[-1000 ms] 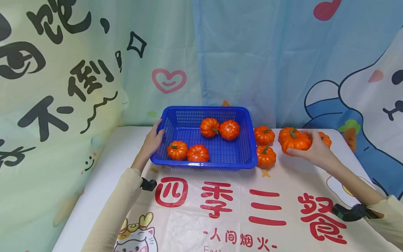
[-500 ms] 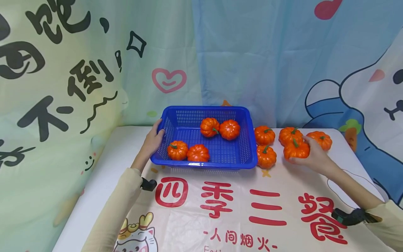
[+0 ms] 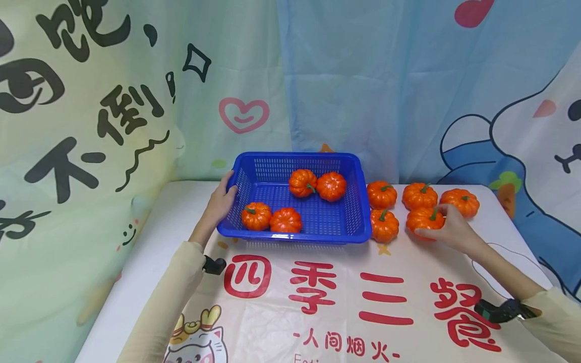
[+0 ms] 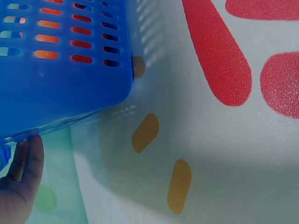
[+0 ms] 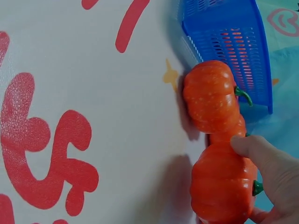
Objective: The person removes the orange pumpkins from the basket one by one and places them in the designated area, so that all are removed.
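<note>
We see the right hand (image 3: 457, 233) angled leftward from the near right, thumb on the near side and fingers on the far side, pinching an orange pumpkin (image 3: 421, 220). This pumpkin is at the desk's (image 3: 169, 222) right, near another pumpkin (image 3: 418, 196) on its far side. We see the left hand (image 3: 221, 202) clasping the left rim of the blue basket (image 3: 327, 238).

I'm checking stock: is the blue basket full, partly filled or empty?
Partly filled. In the head view, four orange pumpkins lie inside the blue basket, and bare mesh floor shows around them.
</note>
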`<state>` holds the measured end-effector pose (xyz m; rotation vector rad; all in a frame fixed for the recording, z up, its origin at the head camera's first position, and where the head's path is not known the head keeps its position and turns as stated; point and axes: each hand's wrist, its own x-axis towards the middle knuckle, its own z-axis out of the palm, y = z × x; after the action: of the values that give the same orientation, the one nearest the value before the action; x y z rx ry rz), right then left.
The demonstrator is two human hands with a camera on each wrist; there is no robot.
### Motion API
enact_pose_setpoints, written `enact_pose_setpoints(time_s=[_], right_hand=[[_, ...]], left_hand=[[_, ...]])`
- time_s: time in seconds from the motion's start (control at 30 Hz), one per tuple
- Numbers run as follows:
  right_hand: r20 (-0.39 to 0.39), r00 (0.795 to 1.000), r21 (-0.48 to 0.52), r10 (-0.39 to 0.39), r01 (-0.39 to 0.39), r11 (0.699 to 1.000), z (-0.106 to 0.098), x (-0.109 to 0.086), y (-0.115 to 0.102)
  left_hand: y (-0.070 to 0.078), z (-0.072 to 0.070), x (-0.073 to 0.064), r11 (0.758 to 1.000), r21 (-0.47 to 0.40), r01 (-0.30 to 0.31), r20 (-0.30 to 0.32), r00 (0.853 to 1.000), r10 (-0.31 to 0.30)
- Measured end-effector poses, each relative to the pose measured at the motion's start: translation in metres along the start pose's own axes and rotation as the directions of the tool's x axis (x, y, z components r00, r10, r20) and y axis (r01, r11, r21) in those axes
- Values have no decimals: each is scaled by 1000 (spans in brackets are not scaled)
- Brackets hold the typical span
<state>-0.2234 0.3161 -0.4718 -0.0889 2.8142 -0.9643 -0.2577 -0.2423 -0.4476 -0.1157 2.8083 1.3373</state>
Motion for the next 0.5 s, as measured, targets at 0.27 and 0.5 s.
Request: enact_pose_setpoints(time_s=[0.27,0.5], right_hand=[[57,997,21,59,-61,998,6,5,13],[90,995,3,40,-40,999,4,9,14]], left_hand=[[0,0,1,1000,-3,-3,1,1000,3],[2,-1,0,1000,-6,1,1,1000,-1]])
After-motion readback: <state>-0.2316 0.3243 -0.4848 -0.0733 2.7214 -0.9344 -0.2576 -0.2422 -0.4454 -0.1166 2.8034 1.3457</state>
